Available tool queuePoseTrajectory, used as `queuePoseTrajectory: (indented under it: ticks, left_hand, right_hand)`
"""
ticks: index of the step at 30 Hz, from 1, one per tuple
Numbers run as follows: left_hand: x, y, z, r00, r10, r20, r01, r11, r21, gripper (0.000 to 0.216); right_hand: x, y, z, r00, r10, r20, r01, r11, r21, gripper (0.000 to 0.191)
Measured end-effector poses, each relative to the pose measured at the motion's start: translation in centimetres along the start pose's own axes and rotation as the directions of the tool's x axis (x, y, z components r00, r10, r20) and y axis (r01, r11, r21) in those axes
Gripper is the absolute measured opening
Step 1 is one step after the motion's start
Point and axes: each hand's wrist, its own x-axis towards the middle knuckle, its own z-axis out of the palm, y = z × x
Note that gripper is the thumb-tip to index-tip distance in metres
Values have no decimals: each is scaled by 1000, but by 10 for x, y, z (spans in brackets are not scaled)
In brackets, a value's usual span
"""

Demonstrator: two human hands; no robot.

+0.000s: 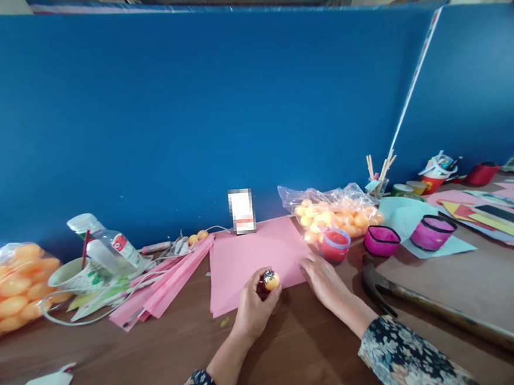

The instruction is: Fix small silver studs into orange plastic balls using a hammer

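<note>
My left hand (253, 307) is closed on a small orange ball (271, 280), like a ping-pong ball, with dark markings on its upper side. It holds the ball over the near edge of a stack of pink paper (256, 248). On the right edge of that stack lies my right hand (325, 281), its fingers stretched out and nothing visible in them. Just beyond the right hand are a red cup with a pale rim (336, 247) and a clear plastic bag of orange balls (329, 214).
A hammer (441, 306) lies at the right, near two magenta fabric rings (381, 241). At left are another bag of balls (15, 288), a tilted plastic bottle (109, 247), a cup (76, 277), cords and pink strips (171, 286). A blue panel (189, 103) stands behind.
</note>
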Motion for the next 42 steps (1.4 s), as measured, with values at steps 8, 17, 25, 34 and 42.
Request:
queuePoseTrajectory:
  ticks: [8,17,25,34,42]
  left_hand:
    - [-1,3,0,1000,12,-14,-11,999,51,37]
    - [-1,5,-1,1000,12,-7,-12,997,73,36]
    - [-1,1,-1,1000,7,7,-8,999,39,36]
    - [-1,2,-1,1000,15,1,-15,999,49,36]
    - [-1,-1,-1,1000,13,3,-13,999,45,37]
  right_hand:
    - [5,-11,-1,996,-27,81,26,1000,15,21]
    - [1,-12,3,996,-67,-64,70,997,45,23]
    - [0,-6,8,999,0,-50,-4,996,-88,20]
    - [-2,-11,6,998,-8,-55,4,998,-62,21]
    - [-2,-8,9,998,49,-47,-56,989,-138,21]
